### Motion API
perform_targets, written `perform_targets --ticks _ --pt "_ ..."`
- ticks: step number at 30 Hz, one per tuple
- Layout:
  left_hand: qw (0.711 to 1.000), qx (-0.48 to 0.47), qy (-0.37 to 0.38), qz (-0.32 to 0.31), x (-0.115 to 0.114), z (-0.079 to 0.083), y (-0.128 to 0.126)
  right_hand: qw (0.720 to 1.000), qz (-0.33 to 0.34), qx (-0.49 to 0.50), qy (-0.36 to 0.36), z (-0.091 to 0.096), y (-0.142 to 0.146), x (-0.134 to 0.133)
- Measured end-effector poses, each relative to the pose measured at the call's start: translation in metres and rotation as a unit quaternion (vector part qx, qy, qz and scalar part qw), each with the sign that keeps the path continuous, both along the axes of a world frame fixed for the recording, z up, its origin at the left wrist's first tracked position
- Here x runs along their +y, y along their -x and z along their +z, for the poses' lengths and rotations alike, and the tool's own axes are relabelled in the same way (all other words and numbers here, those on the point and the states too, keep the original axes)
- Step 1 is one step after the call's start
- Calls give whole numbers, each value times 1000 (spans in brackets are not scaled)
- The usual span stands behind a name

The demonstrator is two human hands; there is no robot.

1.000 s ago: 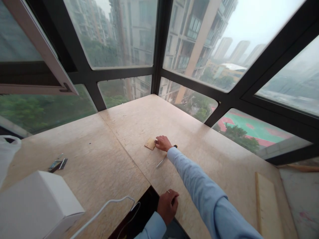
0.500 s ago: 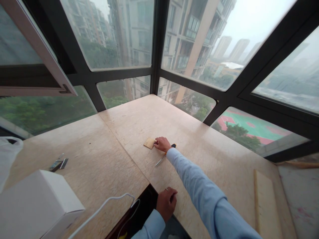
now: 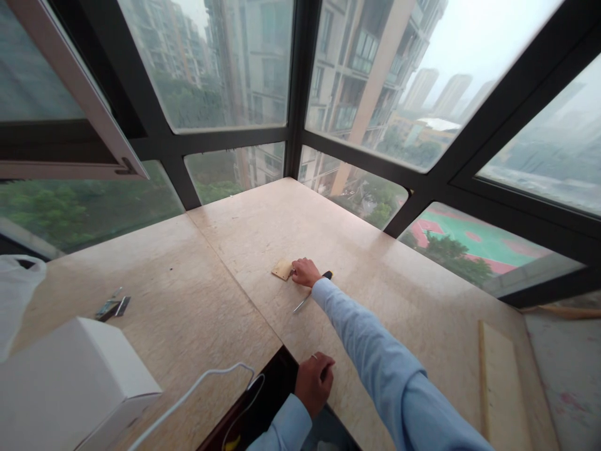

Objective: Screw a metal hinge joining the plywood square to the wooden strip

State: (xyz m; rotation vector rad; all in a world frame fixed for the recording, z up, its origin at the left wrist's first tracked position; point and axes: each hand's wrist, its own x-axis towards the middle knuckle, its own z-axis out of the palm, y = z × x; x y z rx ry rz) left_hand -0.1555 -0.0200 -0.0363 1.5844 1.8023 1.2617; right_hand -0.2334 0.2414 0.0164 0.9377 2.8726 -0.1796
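Observation:
My right hand reaches out over the stone sill with its fingers pinched together at the right edge of a small square wooden board. Anything between those fingertips is too small to make out. Under the right wrist lies a screwdriver; its metal shaft points toward me and its black and yellow handle shows beyond the sleeve. My left hand, wearing a ring, rests at the near edge of the sill. Its fingers are loosely curled, with nothing seen in them.
A white box and a white plastic bag stand at the left. Small metal pieces lie behind the box. A white cable crosses the front. At the right lies a long pale board. Windows enclose the sill.
The view has shifted slightly. My right hand stays at the board's edge, its fingers turned a little. My left hand has not moved.

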Motion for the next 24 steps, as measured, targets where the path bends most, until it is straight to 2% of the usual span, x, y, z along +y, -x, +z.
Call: perform_targets --ticks 9,16,20,24 --pt "1000 2 -5 -4 0 -2 0 999 6 13 37 -2 0 3" --pt "1000 -4 -4 -9 0 -4 0 988 -16 93 120 3 -7 -3" --pt "1000 -6 -6 -10 0 -4 1 960 -42 202 191 10 -11 -10" --pt "1000 -11 -9 -13 0 -3 1 893 -88 343 277 16 -17 -24"
